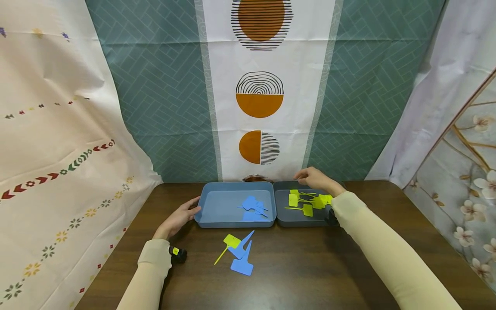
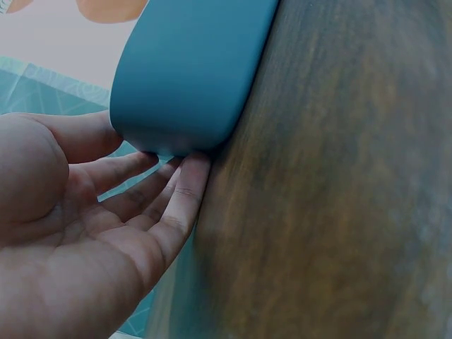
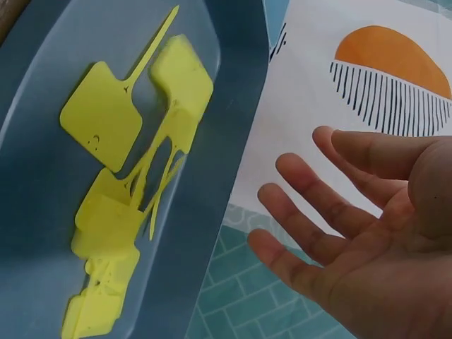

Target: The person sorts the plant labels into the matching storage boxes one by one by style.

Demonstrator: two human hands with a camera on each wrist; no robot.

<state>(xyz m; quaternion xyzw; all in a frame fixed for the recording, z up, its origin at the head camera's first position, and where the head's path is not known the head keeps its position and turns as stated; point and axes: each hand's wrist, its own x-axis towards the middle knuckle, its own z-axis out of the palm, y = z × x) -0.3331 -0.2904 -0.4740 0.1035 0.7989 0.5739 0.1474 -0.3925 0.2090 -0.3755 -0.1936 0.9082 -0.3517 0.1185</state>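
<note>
My left hand (image 1: 179,220) touches the left end of the blue tray (image 1: 218,204); in the left wrist view its extended fingertips rest against the tray's outer wall (image 2: 183,85). Blue T-shaped plant labels (image 1: 253,206) lie piled in that tray's right half. Over the far side of the dark grey tray (image 1: 286,218) hovers my right hand (image 1: 317,179), fingers spread and holding nothing in the right wrist view. Several yellow plant labels (image 3: 106,222) lie in the grey tray. On the table in front are one yellow label (image 1: 232,240) and two blue labels (image 1: 242,266), partly overlapping.
The two trays stand side by side at the back of the brown wooden table (image 1: 310,267). A patterned cloth (image 1: 259,60) hangs behind it, with more curtains (image 1: 58,129) on both sides.
</note>
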